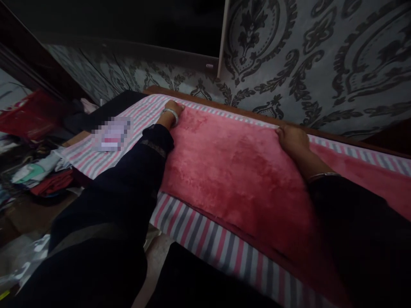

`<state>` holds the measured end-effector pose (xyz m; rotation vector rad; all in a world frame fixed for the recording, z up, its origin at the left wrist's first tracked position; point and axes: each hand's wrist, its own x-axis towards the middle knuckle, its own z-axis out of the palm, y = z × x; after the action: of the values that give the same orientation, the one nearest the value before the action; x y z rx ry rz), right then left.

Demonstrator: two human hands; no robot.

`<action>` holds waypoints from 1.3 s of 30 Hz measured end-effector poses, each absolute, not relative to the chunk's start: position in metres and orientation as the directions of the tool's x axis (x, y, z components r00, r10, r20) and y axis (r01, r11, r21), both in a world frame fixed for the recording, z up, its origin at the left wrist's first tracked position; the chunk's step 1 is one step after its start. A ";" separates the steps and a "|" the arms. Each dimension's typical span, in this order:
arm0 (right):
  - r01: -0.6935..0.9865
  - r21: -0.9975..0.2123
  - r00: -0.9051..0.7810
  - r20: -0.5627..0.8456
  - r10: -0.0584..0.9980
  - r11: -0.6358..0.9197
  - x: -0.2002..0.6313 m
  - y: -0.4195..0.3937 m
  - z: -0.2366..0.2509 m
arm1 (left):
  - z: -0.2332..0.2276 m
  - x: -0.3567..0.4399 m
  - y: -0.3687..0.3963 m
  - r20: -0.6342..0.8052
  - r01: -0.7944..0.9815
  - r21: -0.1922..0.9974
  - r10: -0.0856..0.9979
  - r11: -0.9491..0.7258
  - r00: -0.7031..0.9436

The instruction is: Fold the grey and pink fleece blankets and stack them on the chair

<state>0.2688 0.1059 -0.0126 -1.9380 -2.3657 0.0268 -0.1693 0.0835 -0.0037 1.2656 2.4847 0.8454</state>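
Note:
A piece of pink plush fabric (224,162) lies spread over a pink, grey and white striped cloth (192,222) on a long table. My left hand (172,109), wearing a pale bracelet, is closed at the far left corner of the plush. Farther right, my right hand (293,139) is closed on its far edge, with a thin bangle at the wrist. Most of the fingertips on both hands are hidden. More pink plush continues to the right, past my right forearm.
A small blurred packet (112,134) rests on the striped cloth at left. The wooden table edge (250,115) runs along a patterned wall (289,55) below a dark screen (144,25). At left are piled clothes (53,182) and a red basket (30,113).

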 end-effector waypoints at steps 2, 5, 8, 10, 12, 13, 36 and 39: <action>0.973 -0.050 -0.225 0.044 0.973 0.227 0.267 0.110 -0.012 | 0.001 -0.173 0.087 0.009 0.665 0.584 0.816 0.465 -0.579; 0.931 -0.070 -0.355 0.058 0.933 0.359 0.254 0.115 -0.008 | 0.009 -0.180 0.087 -0.085 0.656 0.601 0.852 0.457 -0.516; 0.887 -0.102 -0.443 0.078 0.893 0.450 0.232 0.115 -0.008 | 0.009 -0.182 0.082 -0.091 0.686 0.589 0.879 0.427 -0.469; 0.923 -0.116 -0.362 0.068 0.930 0.368 0.219 0.112 -0.012 | 0.004 -0.180 0.079 -0.026 0.718 0.563 0.876 0.410 -0.481; 0.956 -0.148 -0.247 0.067 0.967 0.254 0.212 0.109 -0.018 | -0.003 -0.175 0.077 0.046 0.734 0.546 0.860 0.404 -0.508; 0.960 -0.168 -0.214 0.072 0.974 0.223 0.211 0.107 -0.020 | -0.006 -0.173 0.078 0.068 0.736 0.543 0.853 0.404 -0.518; 0.567 -0.202 -0.659 0.470 0.587 0.798 0.381 -0.160 -0.064 | 0.051 -0.165 -0.142 -0.309 0.501 0.754 0.902 0.425 -0.302; 0.630 -0.252 -0.561 0.507 0.655 0.734 0.404 -0.182 -0.064 | 0.043 -0.161 -0.165 -0.241 0.559 0.703 0.886 0.441 -0.395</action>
<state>0.4041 -0.1823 -0.0636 -0.9680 -2.3493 0.0560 -0.1613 -0.1646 0.0434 1.2078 2.0939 0.7065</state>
